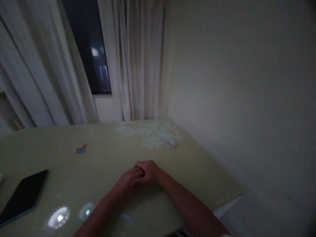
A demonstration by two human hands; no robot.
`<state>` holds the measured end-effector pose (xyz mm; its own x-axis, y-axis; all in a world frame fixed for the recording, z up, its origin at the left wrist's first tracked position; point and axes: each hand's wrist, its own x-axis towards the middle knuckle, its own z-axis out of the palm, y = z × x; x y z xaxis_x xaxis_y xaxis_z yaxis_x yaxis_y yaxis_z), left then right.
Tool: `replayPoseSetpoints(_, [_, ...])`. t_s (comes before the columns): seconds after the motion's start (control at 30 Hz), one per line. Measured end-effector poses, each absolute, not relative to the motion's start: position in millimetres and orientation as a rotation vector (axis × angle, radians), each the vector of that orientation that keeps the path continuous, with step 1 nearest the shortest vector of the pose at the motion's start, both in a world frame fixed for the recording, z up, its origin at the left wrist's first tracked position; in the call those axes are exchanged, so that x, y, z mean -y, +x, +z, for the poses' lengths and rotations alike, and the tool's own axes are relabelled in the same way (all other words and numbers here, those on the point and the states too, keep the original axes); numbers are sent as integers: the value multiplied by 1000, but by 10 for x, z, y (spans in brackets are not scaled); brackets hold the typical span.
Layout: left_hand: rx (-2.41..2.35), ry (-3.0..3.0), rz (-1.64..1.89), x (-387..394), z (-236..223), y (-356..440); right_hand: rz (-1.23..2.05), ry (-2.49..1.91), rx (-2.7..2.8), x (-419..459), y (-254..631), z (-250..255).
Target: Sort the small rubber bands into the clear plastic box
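Clasped together, my left hand (pixel 128 179) and my right hand (pixel 151 172) rest on the pale yellow-green tabletop (pixel 103 164). My right hand wraps over the fingers of the left, with its thumb lying along the near side. Both are closed, and part of the left fingers is hidden under the right. No object shows between them. Farther back and to the right lies a small whitish crumpled thing (pixel 172 144), too blurred to name. To the left is a little heap of brightly coloured pieces (pixel 80 149). Neither hand touches these.
A dark flat tablet (pixel 24 194) lies at the left. Lamp reflections (pixel 59 218) shine on the glossy surface. A wall (pixel 234 98) borders the table's right side; curtains (pixel 143 65) and a dark window (pixel 91 49) stand behind. The table's corner (pixel 242 192) is at the right.
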<state>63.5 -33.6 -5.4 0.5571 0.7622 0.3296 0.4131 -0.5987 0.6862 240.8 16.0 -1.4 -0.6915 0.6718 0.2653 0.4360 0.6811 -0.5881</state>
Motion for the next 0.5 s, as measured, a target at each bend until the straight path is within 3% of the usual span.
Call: replayPoseSetpoints(0.5, [-1032,2140,821,323,-104,515,615,-901,2539,-257,2246,-124])
